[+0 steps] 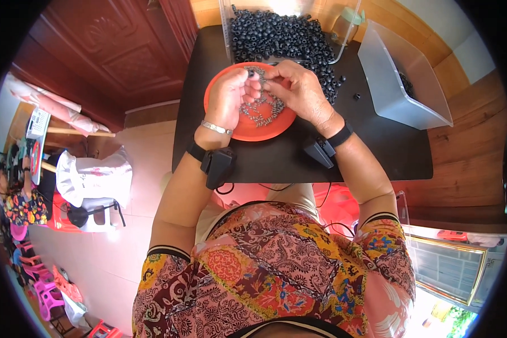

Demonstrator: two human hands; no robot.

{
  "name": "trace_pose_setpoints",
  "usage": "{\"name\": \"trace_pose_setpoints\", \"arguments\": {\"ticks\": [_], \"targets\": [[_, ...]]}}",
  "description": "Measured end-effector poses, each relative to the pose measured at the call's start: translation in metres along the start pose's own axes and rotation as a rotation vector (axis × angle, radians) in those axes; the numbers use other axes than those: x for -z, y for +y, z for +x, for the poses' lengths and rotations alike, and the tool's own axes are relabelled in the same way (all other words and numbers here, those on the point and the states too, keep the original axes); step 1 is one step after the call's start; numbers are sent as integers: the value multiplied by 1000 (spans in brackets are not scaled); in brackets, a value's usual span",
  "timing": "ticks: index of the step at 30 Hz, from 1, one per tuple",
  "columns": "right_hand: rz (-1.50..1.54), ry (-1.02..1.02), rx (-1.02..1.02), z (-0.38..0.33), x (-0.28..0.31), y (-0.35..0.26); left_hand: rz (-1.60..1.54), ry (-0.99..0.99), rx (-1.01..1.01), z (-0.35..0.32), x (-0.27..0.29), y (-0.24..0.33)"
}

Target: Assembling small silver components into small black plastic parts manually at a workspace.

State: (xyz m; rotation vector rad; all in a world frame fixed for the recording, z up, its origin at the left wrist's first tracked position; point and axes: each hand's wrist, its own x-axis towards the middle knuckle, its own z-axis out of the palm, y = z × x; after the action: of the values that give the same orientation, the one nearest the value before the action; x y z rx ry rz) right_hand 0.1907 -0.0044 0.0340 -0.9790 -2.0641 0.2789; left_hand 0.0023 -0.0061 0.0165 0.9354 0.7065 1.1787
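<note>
Over a round orange-red plate (pixel 253 136) my two hands meet, fingertips close together. My left hand (pixel 224 104) is closed, with a small black knob-like part (pixel 251 73) between thumb and forefinger. My right hand (pixel 303 94) is closed in a pinch just beside it; what its fingertips hold, if anything, is too small to make out. Many small silvery metal pieces, which look like screws (pixel 263 119), lie spread on the plate under the hands. Behind the plate a clear bin (pixel 226 34) holds a heap of similar black parts (pixel 281 35).
A translucent box (pixel 397 107) with some dark parts inside stands tilted at the table's right. Loose black parts (pixel 356 96) lie between bin and box. A jar with a pale green lid (pixel 352 16) is at the back. Far left, another person (pixel 25 205) sits at a table.
</note>
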Motion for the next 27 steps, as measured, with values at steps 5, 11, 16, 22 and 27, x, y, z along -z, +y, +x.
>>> {"name": "trace_pose_setpoints", "arguments": {"ticks": [5, 11, 16, 22, 27], "targets": [[-47, -386, 27, -5, 1, -13, -57, 167, -10, 3, 14, 3], [-273, -436, 97, -10, 2, -16, -87, 165, -6, 0, 3, 2], [-319, -232, 79, -8, 2, -10, -93, 171, -7, 2, 5, 3], [-154, -268, 177, -9, -14, -16, -92, 160, -24, 3, 8, 2], [-249, -349, 220, -9, -17, -17, -90, 167, -17, 3, 7, 4]]}}
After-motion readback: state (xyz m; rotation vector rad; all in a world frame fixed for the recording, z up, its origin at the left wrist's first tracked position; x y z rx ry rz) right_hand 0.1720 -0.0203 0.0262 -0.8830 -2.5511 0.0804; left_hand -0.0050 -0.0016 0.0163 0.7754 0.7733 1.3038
